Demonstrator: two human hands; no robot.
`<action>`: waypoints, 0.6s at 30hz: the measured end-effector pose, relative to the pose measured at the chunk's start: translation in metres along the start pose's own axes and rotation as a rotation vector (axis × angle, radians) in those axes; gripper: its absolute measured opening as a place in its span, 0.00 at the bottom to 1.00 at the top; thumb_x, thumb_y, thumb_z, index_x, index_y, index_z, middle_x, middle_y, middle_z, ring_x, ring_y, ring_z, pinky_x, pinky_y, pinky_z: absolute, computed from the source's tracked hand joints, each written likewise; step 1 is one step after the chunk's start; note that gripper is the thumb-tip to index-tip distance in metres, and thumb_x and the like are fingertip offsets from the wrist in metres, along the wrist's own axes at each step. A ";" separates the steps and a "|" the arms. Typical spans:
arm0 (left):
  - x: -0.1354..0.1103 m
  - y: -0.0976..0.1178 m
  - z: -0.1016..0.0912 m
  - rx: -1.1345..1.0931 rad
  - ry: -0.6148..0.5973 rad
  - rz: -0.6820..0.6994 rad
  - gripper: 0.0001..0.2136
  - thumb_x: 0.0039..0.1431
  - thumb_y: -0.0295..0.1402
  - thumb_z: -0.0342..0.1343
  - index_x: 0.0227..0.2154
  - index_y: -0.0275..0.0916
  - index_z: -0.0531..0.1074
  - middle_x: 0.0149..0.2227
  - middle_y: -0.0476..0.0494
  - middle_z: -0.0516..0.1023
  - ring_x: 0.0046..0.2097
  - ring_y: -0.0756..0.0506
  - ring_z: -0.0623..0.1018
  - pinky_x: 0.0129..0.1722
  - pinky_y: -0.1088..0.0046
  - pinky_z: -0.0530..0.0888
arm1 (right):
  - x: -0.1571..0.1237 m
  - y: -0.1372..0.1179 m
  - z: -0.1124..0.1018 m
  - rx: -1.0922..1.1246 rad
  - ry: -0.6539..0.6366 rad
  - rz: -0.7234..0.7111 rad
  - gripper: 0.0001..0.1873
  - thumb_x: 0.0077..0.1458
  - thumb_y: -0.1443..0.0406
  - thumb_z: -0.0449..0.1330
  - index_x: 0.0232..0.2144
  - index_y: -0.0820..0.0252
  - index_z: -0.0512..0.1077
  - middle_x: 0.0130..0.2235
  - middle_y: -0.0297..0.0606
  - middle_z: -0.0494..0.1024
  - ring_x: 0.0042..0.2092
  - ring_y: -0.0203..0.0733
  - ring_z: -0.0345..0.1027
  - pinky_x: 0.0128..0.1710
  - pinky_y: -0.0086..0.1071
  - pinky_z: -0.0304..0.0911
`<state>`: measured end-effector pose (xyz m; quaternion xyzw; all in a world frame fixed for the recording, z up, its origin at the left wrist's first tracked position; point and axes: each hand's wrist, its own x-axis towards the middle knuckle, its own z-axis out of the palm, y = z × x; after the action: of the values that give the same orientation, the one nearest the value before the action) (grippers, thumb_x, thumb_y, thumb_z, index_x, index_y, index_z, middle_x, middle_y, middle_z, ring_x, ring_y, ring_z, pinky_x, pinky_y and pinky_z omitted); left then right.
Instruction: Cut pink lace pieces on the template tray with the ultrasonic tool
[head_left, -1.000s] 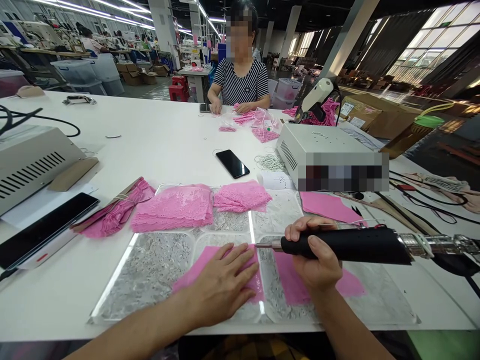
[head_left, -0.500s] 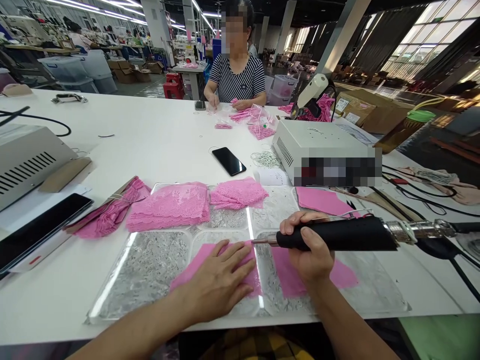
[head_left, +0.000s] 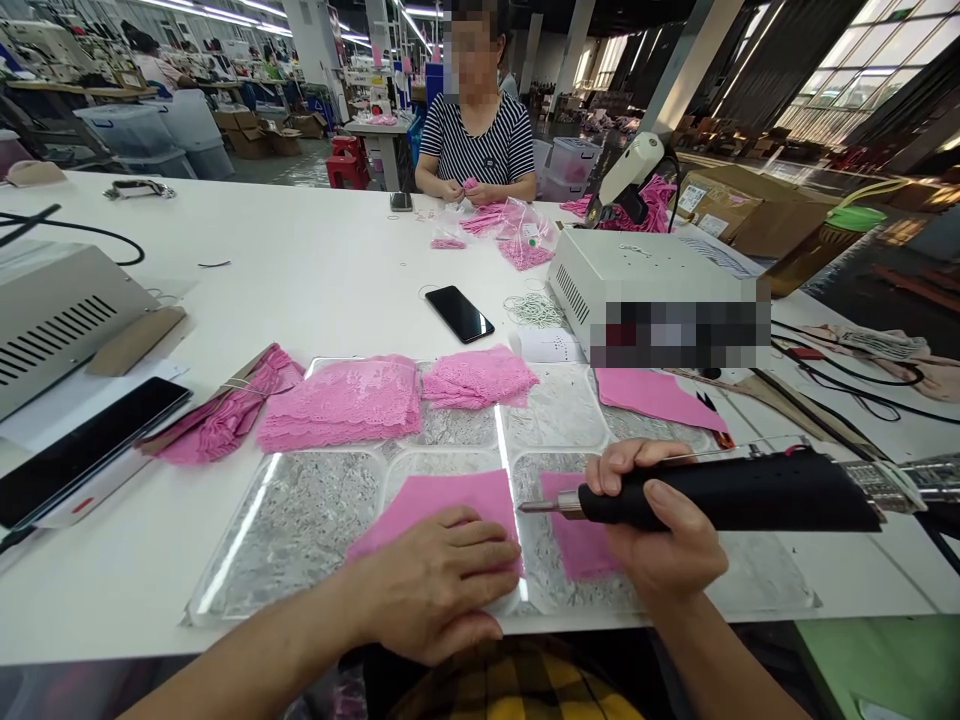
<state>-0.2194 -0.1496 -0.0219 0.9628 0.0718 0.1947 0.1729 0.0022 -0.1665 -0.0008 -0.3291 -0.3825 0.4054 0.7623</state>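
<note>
My left hand (head_left: pixel 442 575) lies over a pink fabric piece (head_left: pixel 457 491), palm down with the fingers loosely stretched towards its right edge. My right hand (head_left: pixel 660 530) is wrapped round a black corded handpiece with a narrow metal tip (head_left: pixel 720 490). That tip points left, just right of the fabric's edge and apart from it. Under the right hand and handpiece lies a second pink piece (head_left: pixel 577 550), partly hidden. Both pieces rest on a clear-edged, marbled board (head_left: pixel 300 530). Behind them sit a stack of pink lace (head_left: pixel 345 400) and a smaller lace pile (head_left: pixel 480 378).
A phone (head_left: pixel 459 314) lies beyond the board. To its right stands a grey control box (head_left: pixel 660 270); another grey box (head_left: pixel 67 310) is at left, near a large dark phone (head_left: pixel 90 450). Another pink piece (head_left: pixel 652 400) lies back right. Opposite, a person (head_left: pixel 476 150) handles pink pieces.
My right hand has moved right and slightly towards me, taking the tip off the fabric's corner. My left hand has slid nearer to me. The person opposite has brought both hands together.
</note>
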 end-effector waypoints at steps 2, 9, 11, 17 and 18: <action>0.000 0.000 0.000 -0.005 -0.025 0.013 0.14 0.65 0.36 0.49 0.48 0.33 0.71 0.49 0.39 0.77 0.52 0.42 0.73 0.54 0.65 0.66 | -0.001 0.001 0.001 -0.001 -0.013 0.009 0.04 0.46 0.65 0.59 0.29 0.56 0.69 0.27 0.32 0.68 0.24 0.33 0.62 0.24 0.33 0.62; 0.000 -0.001 0.000 0.016 -0.048 0.038 0.15 0.65 0.38 0.49 0.46 0.33 0.71 0.50 0.38 0.76 0.52 0.41 0.73 0.52 0.64 0.67 | -0.003 0.003 0.004 -0.014 -0.048 0.007 0.04 0.46 0.64 0.60 0.29 0.55 0.69 0.28 0.32 0.68 0.24 0.33 0.62 0.25 0.33 0.63; 0.000 -0.002 0.001 0.019 -0.040 0.046 0.15 0.65 0.38 0.49 0.46 0.32 0.71 0.50 0.38 0.76 0.52 0.41 0.73 0.52 0.64 0.67 | -0.003 0.004 0.005 -0.018 -0.046 0.009 0.05 0.46 0.64 0.60 0.29 0.55 0.68 0.28 0.32 0.68 0.24 0.33 0.62 0.25 0.33 0.63; 0.000 -0.002 0.001 0.018 -0.030 0.044 0.15 0.65 0.38 0.49 0.46 0.33 0.71 0.49 0.38 0.76 0.52 0.41 0.73 0.52 0.64 0.67 | -0.001 0.006 0.006 -0.016 -0.042 -0.007 0.05 0.46 0.64 0.60 0.30 0.55 0.69 0.28 0.32 0.68 0.24 0.33 0.62 0.26 0.33 0.63; 0.000 -0.002 0.001 0.016 -0.034 0.044 0.15 0.65 0.38 0.49 0.46 0.33 0.71 0.49 0.37 0.76 0.52 0.41 0.73 0.52 0.65 0.67 | -0.001 0.006 0.006 -0.019 -0.036 -0.011 0.05 0.46 0.64 0.60 0.30 0.55 0.69 0.28 0.31 0.68 0.24 0.33 0.62 0.26 0.34 0.63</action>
<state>-0.2194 -0.1479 -0.0231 0.9687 0.0491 0.1817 0.1622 -0.0058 -0.1630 -0.0029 -0.3270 -0.4018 0.4033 0.7543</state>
